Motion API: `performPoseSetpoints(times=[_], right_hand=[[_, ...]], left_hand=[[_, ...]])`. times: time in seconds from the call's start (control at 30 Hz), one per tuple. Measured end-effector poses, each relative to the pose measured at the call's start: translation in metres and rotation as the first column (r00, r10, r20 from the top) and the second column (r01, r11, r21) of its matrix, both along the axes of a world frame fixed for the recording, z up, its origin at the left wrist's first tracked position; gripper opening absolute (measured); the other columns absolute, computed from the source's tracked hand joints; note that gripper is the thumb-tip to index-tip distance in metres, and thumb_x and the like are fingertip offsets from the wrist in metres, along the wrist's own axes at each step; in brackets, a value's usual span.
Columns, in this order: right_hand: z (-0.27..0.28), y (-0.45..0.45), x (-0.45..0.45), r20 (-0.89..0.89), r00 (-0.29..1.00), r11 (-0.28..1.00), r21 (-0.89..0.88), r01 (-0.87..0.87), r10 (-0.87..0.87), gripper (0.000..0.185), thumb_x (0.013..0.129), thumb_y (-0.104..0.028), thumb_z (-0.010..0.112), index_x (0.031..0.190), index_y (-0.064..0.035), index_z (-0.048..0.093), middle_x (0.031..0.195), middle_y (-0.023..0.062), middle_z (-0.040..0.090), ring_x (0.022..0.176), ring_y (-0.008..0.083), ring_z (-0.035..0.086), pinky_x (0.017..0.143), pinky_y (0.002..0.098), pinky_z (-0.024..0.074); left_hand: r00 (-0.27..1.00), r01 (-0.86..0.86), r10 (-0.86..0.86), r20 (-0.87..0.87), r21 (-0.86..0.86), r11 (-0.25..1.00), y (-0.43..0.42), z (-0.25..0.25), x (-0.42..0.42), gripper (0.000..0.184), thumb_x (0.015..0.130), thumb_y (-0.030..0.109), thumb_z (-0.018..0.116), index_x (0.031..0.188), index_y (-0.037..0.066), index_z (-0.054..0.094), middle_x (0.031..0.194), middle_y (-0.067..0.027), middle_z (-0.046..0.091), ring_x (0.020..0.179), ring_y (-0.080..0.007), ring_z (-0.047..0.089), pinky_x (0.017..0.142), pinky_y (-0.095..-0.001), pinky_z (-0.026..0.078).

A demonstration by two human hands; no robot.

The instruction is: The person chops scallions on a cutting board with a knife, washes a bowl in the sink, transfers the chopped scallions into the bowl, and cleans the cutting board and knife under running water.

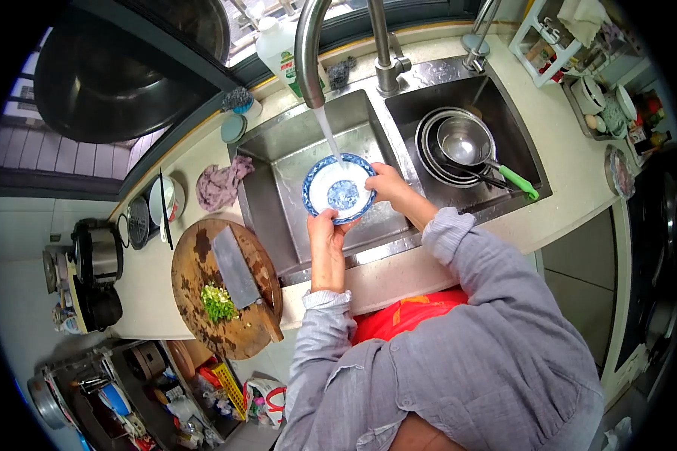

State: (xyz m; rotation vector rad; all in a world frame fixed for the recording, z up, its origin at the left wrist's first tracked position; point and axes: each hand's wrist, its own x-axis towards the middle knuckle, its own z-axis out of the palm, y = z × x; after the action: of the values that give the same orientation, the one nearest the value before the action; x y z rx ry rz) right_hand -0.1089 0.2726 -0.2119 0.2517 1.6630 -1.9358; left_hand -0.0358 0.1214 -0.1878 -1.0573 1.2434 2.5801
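Note:
A white plate with a blue rim and a blue centre pattern (325, 180) is held over the left sink basin (368, 128). Water from the curved metal faucet (308, 68) runs onto its upper part. My left hand (326, 231) grips the plate's lower edge, thumb on top. At its right edge my right hand (384, 183) holds the rim with closed fingers. Both hands' fingers are partly hidden under the plate.
Left of the sink, a round wooden board (192, 263) carries a cleaver (235, 267) and chopped greens (218, 304). A purple cloth (220, 186) lies near the basin. Nested metal bowls (429, 150) and a green-handled ladle (515, 180) sit in the right basin.

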Motion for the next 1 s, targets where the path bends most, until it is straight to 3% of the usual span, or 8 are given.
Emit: performPoseSetpoints(times=[0.17, 0.4, 0.53, 0.7, 0.73, 0.83, 0.87, 1.0], right_hand=[[0.016, 0.006, -0.006, 0.016, 1.000, 0.998, -0.064, -0.006, 0.007, 0.038, 0.072, -0.004, 0.056, 0.110, -0.0008, 0.056, 0.090, 0.0084, 0.061, 0.077, 0.0184, 0.062, 0.058, 0.0310, 0.0535], [0.019, 0.009, -0.014, -0.462, 0.870, 0.869, 0.487, 0.088, 0.171, 0.026, 0.078, -0.023, 0.058, 0.090, -0.0006, 0.064, 0.068, 0.0184, 0.064, 0.061, 0.0226, 0.066, 0.054, 0.0350, 0.0512], [0.030, 0.023, -0.030, -0.364, 0.925, 0.937, 0.350, 0.023, 0.113, 0.023, 0.082, -0.022, 0.058, 0.091, -0.0004, 0.062, 0.064, 0.0123, 0.064, 0.050, 0.0199, 0.062, 0.050, 0.0324, 0.0499], [0.043, 0.023, -0.048, -0.378, 0.924, 0.979, 0.201, 0.021, 0.058, 0.024, 0.089, -0.015, 0.053, 0.108, -0.0006, 0.059, 0.089, 0.0059, 0.064, 0.073, 0.0104, 0.061, 0.058, 0.0230, 0.0503], [0.045, 0.018, -0.046, -0.414, 0.909, 0.987, 0.160, 0.025, 0.044, 0.025, 0.089, -0.014, 0.053, 0.109, -0.0007, 0.058, 0.093, 0.0062, 0.064, 0.078, 0.0109, 0.061, 0.061, 0.0235, 0.0506], [0.036, -0.001, -0.038, -0.640, 0.769, 0.992, 0.095, 0.081, -0.002, 0.025, 0.087, -0.014, 0.054, 0.108, -0.0008, 0.061, 0.102, 0.0146, 0.064, 0.092, 0.0213, 0.063, 0.079, 0.0303, 0.0488], [0.034, -0.008, -0.032, -0.691, 0.721, 0.992, 0.118, 0.052, 0.044, 0.027, 0.087, -0.014, 0.054, 0.111, -0.0016, 0.060, 0.108, 0.0152, 0.062, 0.096, 0.0215, 0.061, 0.082, 0.0303, 0.0475], [0.029, -0.029, -0.021, -0.803, 0.584, 0.974, 0.209, 0.086, 0.121, 0.037, 0.088, -0.020, 0.055, 0.121, -0.0032, 0.055, 0.126, 0.0161, 0.053, 0.111, 0.0239, 0.053, 0.093, 0.0307, 0.0415]], left_hand=[[0.999, 0.006, -0.003, -0.040, 0.081, 0.997, -0.002, -0.014, -0.002, 0.062, 0.069, -0.009, 0.038, 0.130, -0.005, 0.033, 0.122, -0.0250, 0.048, 0.102, -0.0429, 0.057, 0.076, -0.0538, 0.056], [0.998, -0.008, 0.014, -0.065, 0.101, 0.995, 0.003, -0.016, -0.012, 0.064, 0.068, -0.011, 0.035, 0.130, 0.001, 0.034, 0.120, -0.0246, 0.049, 0.096, -0.0408, 0.061, 0.066, -0.0497, 0.060], [0.996, -0.051, 0.056, -0.072, 0.067, 0.996, 0.004, -0.012, -0.015, 0.064, 0.070, -0.012, 0.036, 0.131, 0.005, 0.035, 0.124, -0.0240, 0.047, 0.100, -0.0414, 0.058, 0.071, -0.0518, 0.058], [0.988, -0.145, 0.156, 0.004, 0.382, 0.913, 0.004, -0.047, -0.017, 0.054, 0.080, -0.007, 0.043, 0.132, 0.005, 0.035, 0.127, -0.0249, 0.045, 0.106, -0.0420, 0.055, 0.077, -0.0540, 0.055], [0.980, -0.199, 0.182, 0.081, 0.396, 0.896, 0.010, -0.044, -0.019, 0.044, 0.083, -0.004, 0.045, 0.127, -0.004, 0.040, 0.123, -0.0246, 0.050, 0.110, -0.0393, 0.053, 0.084, -0.0504, 0.054], [0.978, -0.204, 0.159, 0.134, 0.758, 0.619, 0.013, -0.057, -0.026, 0.035, 0.085, -0.001, 0.045, 0.119, -0.009, 0.048, 0.117, -0.0242, 0.055, 0.108, -0.0387, 0.055, 0.077, -0.0409, 0.058], [0.953, -0.302, 0.223, 0.206, 0.704, 0.642, 0.021, -0.053, -0.028, 0.029, 0.088, 0.004, 0.043, 0.111, -0.011, 0.053, 0.110, -0.0230, 0.059, 0.103, -0.0364, 0.058, 0.071, -0.0327, 0.060], [0.917, -0.336, 0.380, 0.118, 0.744, 0.578, 0.033, -0.054, -0.025, 0.025, 0.086, 0.002, 0.044, 0.104, -0.010, 0.054, 0.096, -0.0179, 0.063, 0.085, -0.0328, 0.064, 0.063, -0.0317, 0.061]])
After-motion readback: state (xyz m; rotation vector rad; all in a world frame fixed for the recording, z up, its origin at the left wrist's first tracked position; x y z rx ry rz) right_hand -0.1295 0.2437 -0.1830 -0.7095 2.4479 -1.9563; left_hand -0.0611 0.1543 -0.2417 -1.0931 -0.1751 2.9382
